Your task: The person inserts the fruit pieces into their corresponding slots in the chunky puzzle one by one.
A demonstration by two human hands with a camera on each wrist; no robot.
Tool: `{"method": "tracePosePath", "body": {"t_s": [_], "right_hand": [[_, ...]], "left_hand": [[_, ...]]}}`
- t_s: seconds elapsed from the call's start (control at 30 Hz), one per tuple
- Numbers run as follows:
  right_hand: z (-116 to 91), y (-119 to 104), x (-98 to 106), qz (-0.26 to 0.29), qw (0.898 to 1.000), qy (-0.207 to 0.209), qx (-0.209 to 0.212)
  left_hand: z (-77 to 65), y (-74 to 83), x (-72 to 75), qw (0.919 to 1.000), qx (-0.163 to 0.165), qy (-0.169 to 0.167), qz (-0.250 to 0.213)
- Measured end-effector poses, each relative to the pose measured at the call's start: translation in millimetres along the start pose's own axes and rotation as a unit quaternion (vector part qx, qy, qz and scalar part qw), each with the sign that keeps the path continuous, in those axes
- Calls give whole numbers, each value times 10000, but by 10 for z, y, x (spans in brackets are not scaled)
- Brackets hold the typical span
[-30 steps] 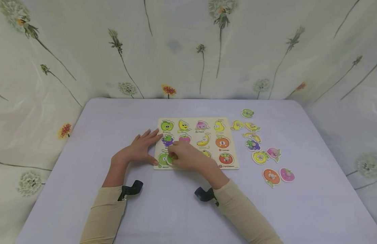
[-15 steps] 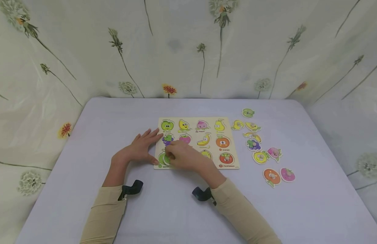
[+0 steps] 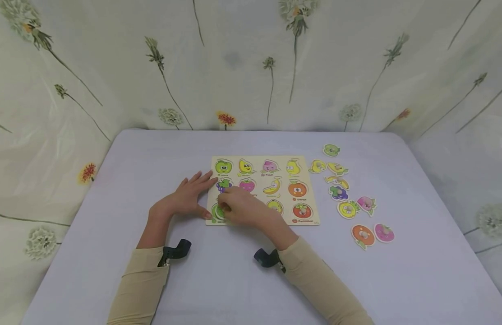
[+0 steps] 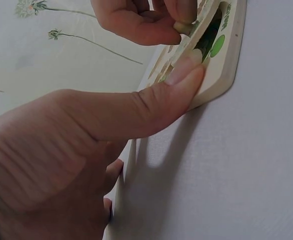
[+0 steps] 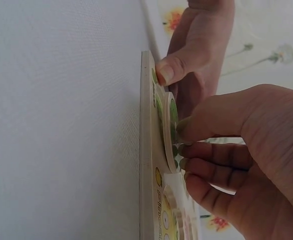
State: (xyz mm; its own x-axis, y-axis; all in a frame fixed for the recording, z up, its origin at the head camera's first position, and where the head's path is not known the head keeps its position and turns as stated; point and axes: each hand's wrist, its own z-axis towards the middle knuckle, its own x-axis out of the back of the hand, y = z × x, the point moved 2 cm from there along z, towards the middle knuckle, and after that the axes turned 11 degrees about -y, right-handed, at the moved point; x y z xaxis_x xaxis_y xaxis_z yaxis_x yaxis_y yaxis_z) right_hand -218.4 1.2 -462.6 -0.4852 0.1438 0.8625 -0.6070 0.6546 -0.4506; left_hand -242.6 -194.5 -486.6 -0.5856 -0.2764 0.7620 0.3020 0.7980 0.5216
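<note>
A wooden fruit puzzle board [image 3: 287, 213] lies flat on the table. My left hand [image 3: 186, 197] rests at its left edge with fingers spread, and in the left wrist view the thumb [image 4: 151, 107] lies on the corner beside the melon recess [image 4: 209, 40]. My right hand [image 3: 244, 208] pinches the small knob [image 4: 183, 27] of a round green melon puzzle piece [image 5: 169, 132]. That piece sits tilted over its recess at the board's lower left, one side raised. The persimmon piece [image 3: 302, 211] lies in its recess at the lower right.
Right of the board lie several loose knobbed pieces: apple [image 3: 331, 150], pear [image 3: 317, 166], banana [image 3: 336, 182], grapes [image 3: 338, 193], pineapple [image 3: 347, 209], peach [image 3: 366, 204], orange [image 3: 362, 235] and strawberry [image 3: 384, 233]. A flowered curtain [image 3: 234, 81] hangs behind the table.
My right hand has moved slightly left with the melon piece, bringing it more over its recess. The left hand has stayed in place on the board's edge.
</note>
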Motion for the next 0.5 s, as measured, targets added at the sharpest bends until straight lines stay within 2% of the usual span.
{"method": "tracePosePath", "body": {"t_s": [0.3,0.5], "right_hand": [[32,-13,-17,-56,9999,109,115],[56,-4,-41,-88,9998,134,107]], "left_hand": [[22,-36,-18,9998,181,-95,-79],[24,-29,-17,9997,172,-101,-105]]}}
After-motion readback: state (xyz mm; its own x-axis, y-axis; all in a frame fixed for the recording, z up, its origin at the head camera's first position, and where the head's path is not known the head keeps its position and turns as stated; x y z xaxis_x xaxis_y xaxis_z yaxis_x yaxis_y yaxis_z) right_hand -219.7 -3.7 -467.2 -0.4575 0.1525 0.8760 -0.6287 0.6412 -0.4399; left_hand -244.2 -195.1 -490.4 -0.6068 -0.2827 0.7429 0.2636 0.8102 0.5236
